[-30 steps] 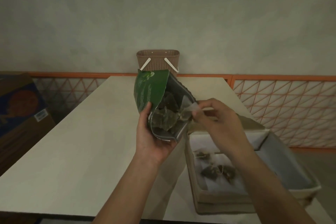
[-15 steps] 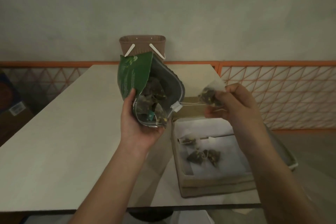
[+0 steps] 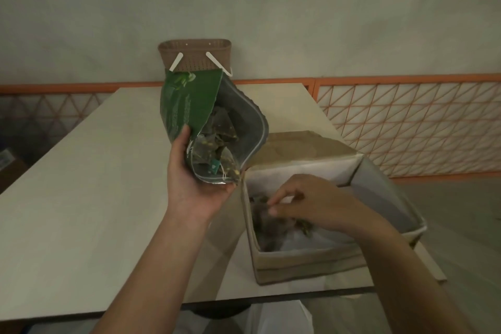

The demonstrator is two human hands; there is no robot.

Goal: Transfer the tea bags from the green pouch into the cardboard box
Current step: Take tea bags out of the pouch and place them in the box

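green pouch (image 3: 189,106): held up off the table, mouth gaping toward the viewer, silver lining showing | tea bags (image 3: 217,141): mesh pyramids piled inside the pouch, one green tag visible | cardboard box (image 3: 306,260): just right of the pouch, flaps open, more bags lying on its pale floor

The print on the green pouch (image 3: 189,100) is too blurred to read.

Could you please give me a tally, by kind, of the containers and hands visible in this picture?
Green pouch: 1
Cardboard box: 1
Brown basket: 1
Hands: 2, the left hand holding the pouch and the right hand inside the box
Total: 5
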